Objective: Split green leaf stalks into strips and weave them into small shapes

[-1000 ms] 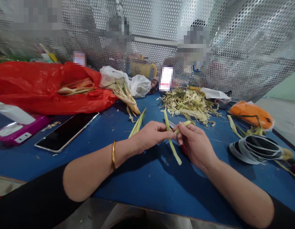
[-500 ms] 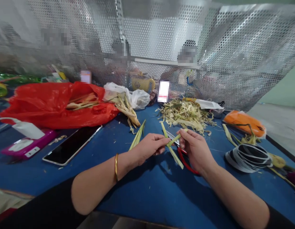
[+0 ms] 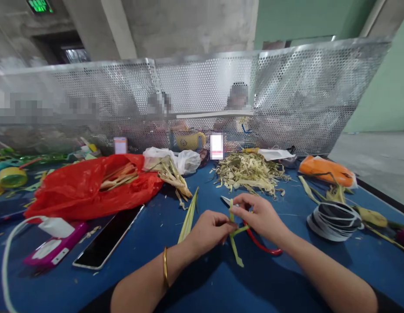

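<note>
Two pale green strips of dried husk (image 3: 235, 252) cross each other between my hands, just above the blue table. My left hand (image 3: 212, 229) pinches them near the crossing with thumb and forefinger. With its fingertips, my right hand (image 3: 256, 214) grips the upper end of the upright strip; a second strip end sticks out below those fingers. Red-handled scissors (image 3: 265, 249) lie under and behind my right hand, their blade tip showing at its left. More green husk strips (image 3: 188, 219) lie on the table beyond my left wrist.
A heap of husk shreds (image 3: 252, 171) lies behind my hands. At left are a red plastic bag (image 3: 74, 187), a black phone (image 3: 108, 237) and a purple power strip (image 3: 56, 245). A coil of white cord (image 3: 334, 221) and an orange packet (image 3: 327, 170) are at right. A perforated metal screen (image 3: 205, 82) stands behind.
The camera view has tilted up, so everything sits lower. My right hand has moved from the side strip's end to the top of the upright strip; the side strip now points lower right.
</note>
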`<control>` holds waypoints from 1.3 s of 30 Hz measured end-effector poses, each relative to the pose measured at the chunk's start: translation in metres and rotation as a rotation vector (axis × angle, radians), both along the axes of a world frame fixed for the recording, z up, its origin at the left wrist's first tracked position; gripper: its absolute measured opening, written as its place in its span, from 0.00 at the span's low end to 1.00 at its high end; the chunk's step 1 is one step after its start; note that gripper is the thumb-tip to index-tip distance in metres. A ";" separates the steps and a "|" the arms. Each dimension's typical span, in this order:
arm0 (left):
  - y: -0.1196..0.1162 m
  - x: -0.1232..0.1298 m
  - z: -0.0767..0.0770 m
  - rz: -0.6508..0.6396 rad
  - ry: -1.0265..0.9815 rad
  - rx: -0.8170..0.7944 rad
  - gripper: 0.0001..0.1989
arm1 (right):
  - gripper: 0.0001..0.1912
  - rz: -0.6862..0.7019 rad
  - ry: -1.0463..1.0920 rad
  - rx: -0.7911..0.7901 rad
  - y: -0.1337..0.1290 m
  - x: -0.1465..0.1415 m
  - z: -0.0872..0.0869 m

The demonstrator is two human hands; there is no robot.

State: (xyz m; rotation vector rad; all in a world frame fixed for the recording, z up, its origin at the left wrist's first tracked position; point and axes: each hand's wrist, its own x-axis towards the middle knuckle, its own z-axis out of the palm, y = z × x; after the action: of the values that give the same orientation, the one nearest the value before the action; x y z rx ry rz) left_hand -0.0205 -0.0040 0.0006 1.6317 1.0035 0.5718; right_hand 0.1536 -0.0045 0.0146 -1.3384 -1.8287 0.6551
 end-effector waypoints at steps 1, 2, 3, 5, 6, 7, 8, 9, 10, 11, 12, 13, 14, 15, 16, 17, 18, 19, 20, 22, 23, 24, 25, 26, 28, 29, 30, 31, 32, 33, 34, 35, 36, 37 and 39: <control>-0.001 0.001 0.001 -0.008 0.036 0.037 0.20 | 0.09 0.033 0.023 -0.025 -0.002 -0.002 0.000; -0.003 0.001 0.002 -0.011 0.069 0.069 0.20 | 0.10 0.059 0.047 -0.031 -0.004 -0.004 0.001; -0.004 0.001 0.003 -0.006 0.099 0.101 0.20 | 0.12 0.077 0.058 -0.018 -0.006 -0.006 0.001; -0.005 0.001 0.005 0.008 0.155 0.168 0.20 | 0.12 0.076 0.012 0.061 -0.010 -0.007 0.003; -0.005 0.000 0.006 0.012 0.180 0.211 0.20 | 0.10 0.057 -0.037 0.121 -0.012 -0.007 0.004; -0.005 -0.001 0.008 0.008 0.203 0.259 0.19 | 0.09 0.037 -0.092 0.184 -0.013 -0.008 0.005; -0.005 -0.002 0.010 0.000 0.223 0.311 0.17 | 0.08 0.019 -0.144 0.246 -0.015 -0.008 0.007; -0.005 -0.004 0.012 -0.009 0.243 0.360 0.15 | 0.07 0.005 -0.189 0.302 -0.016 -0.009 0.009; -0.005 -0.005 0.013 -0.019 0.261 0.401 0.13 | 0.06 -0.004 -0.225 0.349 -0.017 -0.009 0.012; -0.005 -0.006 0.015 -0.026 0.278 0.431 0.13 | 0.06 -0.004 -0.253 0.383 -0.018 -0.011 0.014; -0.004 -0.006 0.016 -0.030 0.291 0.446 0.13 | 0.06 0.004 -0.276 0.412 -0.018 -0.012 0.017; -0.003 -0.007 0.016 -0.028 0.294 0.445 0.14 | 0.06 0.017 -0.299 0.438 -0.018 -0.014 0.019; -0.002 -0.008 0.015 -0.021 0.287 0.432 0.16 | 0.06 0.034 -0.322 0.466 -0.018 -0.016 0.021; 0.000 -0.009 0.014 -0.010 0.272 0.406 0.19 | 0.06 0.055 -0.351 0.497 -0.018 -0.017 0.022; 0.002 -0.009 0.011 0.007 0.248 0.371 0.21 | 0.07 0.079 -0.381 0.535 -0.017 -0.018 0.022; 0.004 -0.010 0.009 0.027 0.217 0.328 0.23 | 0.08 0.099 -0.411 0.576 -0.017 -0.019 0.022; 0.006 -0.010 0.007 0.050 0.177 0.275 0.24 | 0.09 0.108 -0.436 0.619 -0.017 -0.020 0.020; 0.007 -0.010 0.005 0.069 0.129 0.214 0.24 | 0.10 0.110 -0.458 0.660 -0.018 -0.020 0.018; 0.008 -0.009 0.003 0.088 0.069 0.141 0.24 | 0.11 0.105 -0.478 0.699 -0.018 -0.019 0.015; 0.009 -0.007 0.000 0.124 -0.091 -0.021 0.21 | 0.11 0.086 -0.516 0.769 -0.019 -0.017 0.009; 0.009 -0.006 -0.001 0.141 -0.175 -0.097 0.19 | 0.11 0.079 -0.534 0.800 -0.019 -0.016 0.006; 0.009 -0.004 -0.002 0.157 -0.253 -0.161 0.18 | 0.10 0.076 -0.548 0.824 -0.019 -0.015 0.004; 0.008 -0.003 -0.004 0.172 -0.319 -0.211 0.18 | 0.11 0.072 -0.553 0.838 -0.019 -0.014 0.002; 0.008 -0.002 -0.005 0.187 -0.369 -0.248 0.18 | 0.10 0.066 -0.551 0.842 -0.019 -0.013 0.001; 0.008 -0.002 -0.006 0.218 -0.421 -0.298 0.18 | 0.10 0.058 -0.539 0.828 -0.019 -0.012 -0.001; 0.008 -0.001 -0.006 0.241 -0.434 -0.319 0.18 | 0.10 0.056 -0.535 0.816 -0.019 -0.013 -0.001; 0.008 -0.001 -0.005 0.265 -0.440 -0.340 0.18 | 0.10 0.055 -0.533 0.804 -0.020 -0.013 -0.002; 0.008 -0.001 -0.005 0.289 -0.443 -0.363 0.17 | 0.10 0.055 -0.529 0.792 -0.020 -0.014 -0.004; 0.008 -0.001 -0.004 0.313 -0.446 -0.383 0.17 | 0.10 0.055 -0.523 0.780 -0.020 -0.015 -0.005; 0.008 -0.001 -0.002 0.333 -0.451 -0.403 0.16 | 0.10 0.056 -0.516 0.768 -0.020 -0.016 -0.007; 0.007 -0.001 -0.001 0.350 -0.462 -0.420 0.16 | 0.10 0.054 -0.509 0.755 -0.021 -0.017 -0.009; 0.007 -0.001 0.000 0.360 -0.476 -0.437 0.15 | 0.09 0.051 -0.505 0.747 -0.021 -0.018 -0.010; 0.007 -0.001 0.000 0.365 -0.491 -0.453 0.13 | 0.09 0.045 -0.506 0.742 -0.021 -0.019 -0.011; 0.007 -0.001 0.001 0.366 -0.507 -0.469 0.12 | 0.10 0.037 -0.512 0.738 -0.021 -0.020 -0.012; 0.007 0.000 0.001 0.337 -0.546 -0.494 0.12 | 0.10 0.026 -0.531 0.734 -0.022 -0.021 -0.014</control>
State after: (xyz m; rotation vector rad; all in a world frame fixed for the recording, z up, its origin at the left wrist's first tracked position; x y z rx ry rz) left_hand -0.0210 0.0028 0.0016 0.8089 0.9119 0.8585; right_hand 0.1325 -0.0262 0.0011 -1.0224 -2.1842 -0.3976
